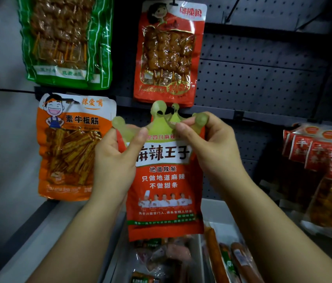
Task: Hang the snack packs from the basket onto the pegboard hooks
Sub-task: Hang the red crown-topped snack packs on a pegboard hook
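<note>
A red snack pack point(164, 180) with a pale green crown-shaped top hangs upright in front of the dark pegboard point(252, 78). My left hand point(116, 158) pinches its upper left corner and my right hand point(210, 146) pinches its upper right crown tip. The hang hole at the crown's middle sits at a dark hook point(166, 112); whether it is on the hook I cannot tell. Below, the white basket point(214, 209) holds more packs and sausages.
An orange pack point(69, 148) hangs left of my hands, a green pack point(65, 41) above it, and a red skewer pack point(169, 54) directly above. A row of red packs point(324, 172) hangs at the right. Bare hooks point(232, 11) stick out at upper right.
</note>
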`<state>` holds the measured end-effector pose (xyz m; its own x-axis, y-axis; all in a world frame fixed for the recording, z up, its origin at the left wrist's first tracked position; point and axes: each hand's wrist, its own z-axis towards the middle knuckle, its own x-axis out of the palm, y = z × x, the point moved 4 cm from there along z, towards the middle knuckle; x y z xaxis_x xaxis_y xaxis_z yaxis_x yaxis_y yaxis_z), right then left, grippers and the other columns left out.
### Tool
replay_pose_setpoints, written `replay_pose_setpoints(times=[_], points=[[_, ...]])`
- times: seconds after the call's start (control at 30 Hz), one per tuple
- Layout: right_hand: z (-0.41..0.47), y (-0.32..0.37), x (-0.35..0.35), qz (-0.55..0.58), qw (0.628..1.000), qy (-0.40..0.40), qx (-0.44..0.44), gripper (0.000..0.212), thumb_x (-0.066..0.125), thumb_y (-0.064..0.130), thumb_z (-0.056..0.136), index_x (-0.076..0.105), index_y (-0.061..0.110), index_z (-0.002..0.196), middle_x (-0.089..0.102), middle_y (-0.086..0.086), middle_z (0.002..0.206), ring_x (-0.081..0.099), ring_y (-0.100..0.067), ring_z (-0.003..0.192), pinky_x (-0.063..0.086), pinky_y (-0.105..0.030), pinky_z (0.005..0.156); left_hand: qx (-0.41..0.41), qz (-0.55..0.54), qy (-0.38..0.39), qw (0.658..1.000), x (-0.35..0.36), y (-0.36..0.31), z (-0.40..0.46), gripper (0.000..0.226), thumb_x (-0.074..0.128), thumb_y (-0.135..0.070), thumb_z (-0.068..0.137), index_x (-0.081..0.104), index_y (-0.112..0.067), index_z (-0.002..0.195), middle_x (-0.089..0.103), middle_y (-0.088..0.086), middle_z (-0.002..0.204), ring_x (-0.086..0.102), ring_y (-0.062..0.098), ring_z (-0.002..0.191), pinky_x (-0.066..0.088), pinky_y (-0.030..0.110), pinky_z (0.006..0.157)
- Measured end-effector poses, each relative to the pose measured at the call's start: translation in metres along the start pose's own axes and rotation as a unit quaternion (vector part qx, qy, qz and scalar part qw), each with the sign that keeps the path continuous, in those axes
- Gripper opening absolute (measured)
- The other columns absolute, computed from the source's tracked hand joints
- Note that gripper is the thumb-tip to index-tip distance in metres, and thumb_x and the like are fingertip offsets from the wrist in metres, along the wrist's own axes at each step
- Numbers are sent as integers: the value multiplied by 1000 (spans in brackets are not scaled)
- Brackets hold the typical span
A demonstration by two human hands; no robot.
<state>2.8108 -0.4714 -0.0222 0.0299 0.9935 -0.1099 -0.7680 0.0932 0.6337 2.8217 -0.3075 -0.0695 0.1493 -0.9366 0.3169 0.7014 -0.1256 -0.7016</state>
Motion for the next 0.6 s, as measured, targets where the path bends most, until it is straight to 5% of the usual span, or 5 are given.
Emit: replay_pose_setpoints(times=[0.37,0.5,0.6], points=[[10,2,-5,81,991,-97,52,29,77,17,77,51,16,63,64,0,58,68,-18,59,51,-24,49,16,47,18,999,21,-20,13,18,67,-30,85,63,-12,85,68,25,89,65,43,83,53,60,74],[12,-2,-2,84,989,-104,68,30,77,15,77,51,15,64,64,-11,65,69,-24,63,54,-27,49,-1,40,12,999,19,-16,15,21,68,-29,84,63,-9,84,69,22,87,68,40,80,55,59,70],[11,-7,-1,71,989,-105,75,30,77,14,78,50,15,64,63,-3,60,66,-17,58,53,-25,49,-25,39,9,999,18,-8,15,13,69,-25,84,63,-15,78,71,17,81,70,32,74,58,51,66]])
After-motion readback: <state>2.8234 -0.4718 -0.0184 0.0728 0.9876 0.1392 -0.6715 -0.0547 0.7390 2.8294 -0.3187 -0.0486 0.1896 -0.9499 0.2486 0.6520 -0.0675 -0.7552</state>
